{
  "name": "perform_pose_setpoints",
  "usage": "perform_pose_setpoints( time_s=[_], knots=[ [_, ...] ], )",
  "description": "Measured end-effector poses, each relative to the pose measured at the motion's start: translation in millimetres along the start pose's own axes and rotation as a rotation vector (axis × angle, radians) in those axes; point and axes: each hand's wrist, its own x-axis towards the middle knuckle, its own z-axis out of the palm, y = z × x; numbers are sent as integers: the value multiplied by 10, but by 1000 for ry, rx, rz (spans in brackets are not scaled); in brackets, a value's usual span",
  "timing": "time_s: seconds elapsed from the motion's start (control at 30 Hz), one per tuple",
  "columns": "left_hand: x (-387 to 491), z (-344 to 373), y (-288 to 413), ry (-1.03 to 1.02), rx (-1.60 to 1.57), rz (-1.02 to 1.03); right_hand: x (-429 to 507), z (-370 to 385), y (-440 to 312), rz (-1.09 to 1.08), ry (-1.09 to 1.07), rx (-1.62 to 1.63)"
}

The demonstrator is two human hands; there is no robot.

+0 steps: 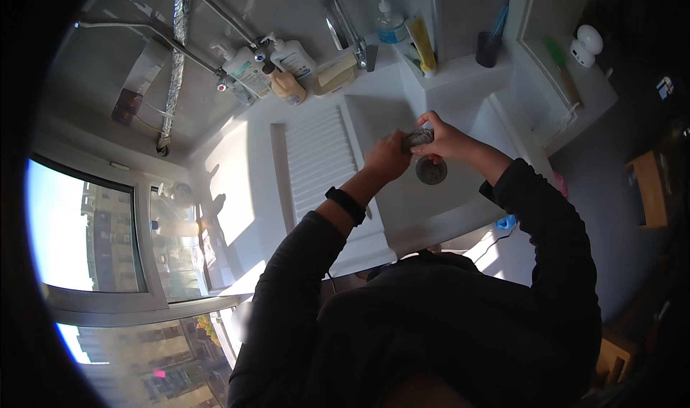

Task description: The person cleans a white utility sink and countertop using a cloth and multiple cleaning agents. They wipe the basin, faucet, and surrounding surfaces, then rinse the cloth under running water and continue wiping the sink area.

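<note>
Over the basin of a white laundry sink (415, 214), both hands meet around a small, wet-looking grey cloth (418, 137). My left hand (389, 157) grips its left end with curled fingers; a black band circles that wrist. On the other end is my right hand (439, 138), with thumb and fingers bent around the cloth. Just below the right hand lies a round grey drain strainer (431, 171), partly covered by the fingers. What the cloth is exactly cannot be told.
A ribbed washboard (321, 165) adjoins the basin on the left. Behind stand a chrome faucet (345, 25), pump bottles (294, 57), a beige bottle (288, 87), a soap dish (334, 76), a yellow tube (423, 44) and a dark cup (488, 49). A brush (563, 73) rests on the right ledge.
</note>
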Motion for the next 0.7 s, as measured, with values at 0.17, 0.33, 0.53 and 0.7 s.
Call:
perform_pose_setpoints(
  time_s=[0.17, 0.33, 0.53, 0.7],
  knots=[
    [18, -298, 77, -502, -1068, -510, -290, 40, 60, -760, 476, -732],
    [-83, -265, 369, -801, -1496, -437, -138, -94, 149, -1220, 518, -627],
    [-7, -187, 391, -739, -1102, -311, -121, -261, 166, -923, 380, -840],
    [64, 100, 339, -90, -109, 103, -33, -96, 127, -345, 194, -799]
  ],
)
